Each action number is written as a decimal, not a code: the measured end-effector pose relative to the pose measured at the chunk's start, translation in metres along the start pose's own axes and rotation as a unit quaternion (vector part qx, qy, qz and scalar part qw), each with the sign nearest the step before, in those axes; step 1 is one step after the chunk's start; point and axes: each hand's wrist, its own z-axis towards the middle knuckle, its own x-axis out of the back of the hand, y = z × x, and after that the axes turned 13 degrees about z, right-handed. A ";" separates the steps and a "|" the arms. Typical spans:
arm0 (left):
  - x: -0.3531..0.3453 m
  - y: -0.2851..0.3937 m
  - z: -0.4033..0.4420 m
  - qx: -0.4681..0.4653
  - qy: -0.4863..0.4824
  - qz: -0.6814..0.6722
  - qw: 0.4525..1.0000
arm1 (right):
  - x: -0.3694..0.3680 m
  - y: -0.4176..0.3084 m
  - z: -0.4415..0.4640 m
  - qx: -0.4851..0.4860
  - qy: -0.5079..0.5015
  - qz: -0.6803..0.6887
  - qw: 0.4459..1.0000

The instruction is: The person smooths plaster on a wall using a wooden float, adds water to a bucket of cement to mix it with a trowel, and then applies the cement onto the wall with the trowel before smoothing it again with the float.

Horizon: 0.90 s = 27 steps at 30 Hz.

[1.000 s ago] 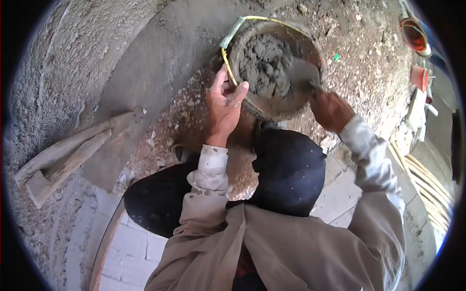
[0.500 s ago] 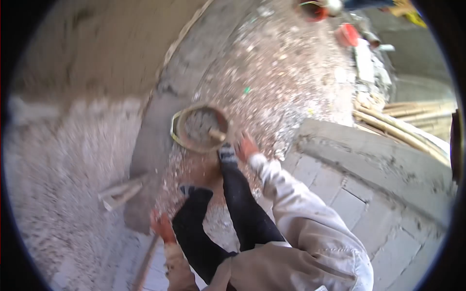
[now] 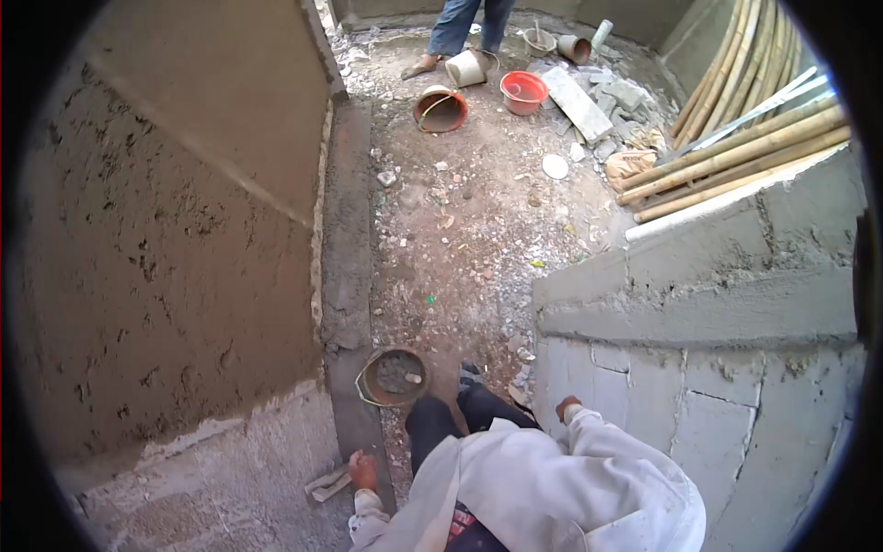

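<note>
My left hand (image 3: 363, 470) hangs low on the left, beside a pale wooden piece (image 3: 327, 484) at the foot of the wall. Its fingers look loosely apart, and I see nothing in them. My right hand (image 3: 569, 406) is by the grey block wall (image 3: 589, 363); whether it touches the blocks is unclear, and its fingers are mostly hidden. Ahead of my knees a bucket (image 3: 365, 379) stands upright, holding grey mortar (image 3: 394, 371). A short wooden handle (image 3: 413, 378) sticks out of the mortar.
A plastered wall (image 3: 202, 258) rises on the left. Rubble-strewn ground (image 3: 460, 239) runs ahead to a red tub (image 3: 524, 93), a tipped bucket (image 3: 441, 110) and a white bucket (image 3: 466, 68). Another person's legs (image 3: 469, 26) stand there. Bamboo poles (image 3: 736, 161) lie at right.
My view has turned and tilted up, showing more ground ahead. My right hand has moved away from the bucket to the block wall. My left hand now appears closer to the wooden piece.
</note>
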 end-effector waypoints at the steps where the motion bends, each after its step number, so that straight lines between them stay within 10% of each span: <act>1: -0.014 0.017 0.007 -0.008 -0.012 0.002 1.000 | 0.012 -0.013 0.003 0.021 0.020 -0.006 1.000; 5: -0.072 0.010 0.067 -0.091 -0.027 0.107 0.990 | 0.116 -0.128 -0.021 0.059 0.103 0.196 0.973; 6: -0.065 0.132 0.005 -0.019 -0.079 0.235 0.969 | 0.137 -0.157 -0.011 0.091 0.099 0.225 0.965; 7: -0.077 0.090 0.044 -0.208 -0.075 0.287 0.932 | 0.167 -0.187 -0.012 0.155 0.098 0.185 0.966; 10: -0.109 0.103 0.124 -0.309 -0.225 0.357 0.853 | 0.236 -0.257 0.007 0.269 0.133 0.261 0.918; 15: -0.156 0.263 0.254 -0.261 -0.134 0.459 0.839 | 0.354 -0.316 0.014 0.193 0.097 0.314 0.924; 16: -0.163 0.339 0.253 -0.056 -0.132 0.113 0.983 | 0.366 -0.320 0.048 0.172 0.125 0.256 0.943; 19: -0.166 0.517 0.285 -0.041 -0.070 -0.065 0.995 | 0.449 -0.353 0.029 0.111 0.205 0.228 0.945; 27: -0.217 0.709 0.321 -0.055 -0.057 -0.128 0.989 | 0.635 -0.427 0.205 0.228 0.233 0.265 0.907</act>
